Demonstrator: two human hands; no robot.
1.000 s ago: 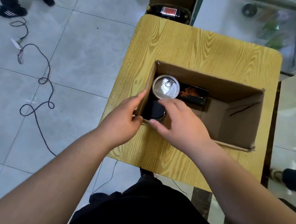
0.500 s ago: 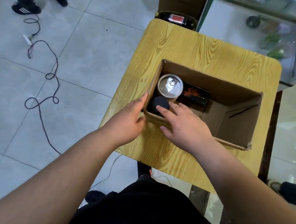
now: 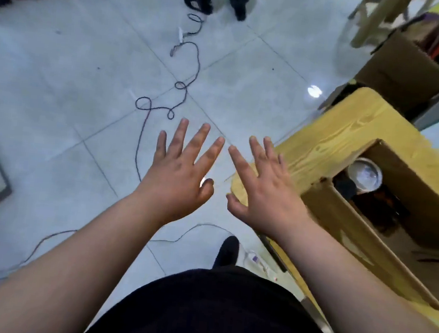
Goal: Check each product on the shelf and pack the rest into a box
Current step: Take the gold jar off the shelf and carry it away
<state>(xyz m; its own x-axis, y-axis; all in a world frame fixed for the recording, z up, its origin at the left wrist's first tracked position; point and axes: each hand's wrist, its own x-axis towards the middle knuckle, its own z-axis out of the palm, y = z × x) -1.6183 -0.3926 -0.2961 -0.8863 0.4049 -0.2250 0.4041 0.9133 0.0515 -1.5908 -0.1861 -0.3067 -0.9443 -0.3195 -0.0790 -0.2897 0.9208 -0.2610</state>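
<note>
An open cardboard box (image 3: 342,222) stands on a yellow wooden table (image 3: 332,140) at the right. Inside it I see a silver-topped can (image 3: 365,175), a dark round-topped item (image 3: 345,186) beside it and a black packet (image 3: 379,207). My left hand (image 3: 180,170) hovers over the tiled floor, fingers spread, holding nothing. My right hand (image 3: 262,187) is also spread and empty, above the table's left corner, just left of the box.
A dark cable (image 3: 177,88) loops across the grey tiles ahead. Another person's legs and black shoes (image 3: 216,0) stand at the top. A second cardboard box (image 3: 402,66) sits behind the table. A white power strip (image 3: 257,260) lies by my black shoe.
Both hands have left the box and swung left with fingers spread. My view has turned left, so the table and box now sit at the right edge.
</note>
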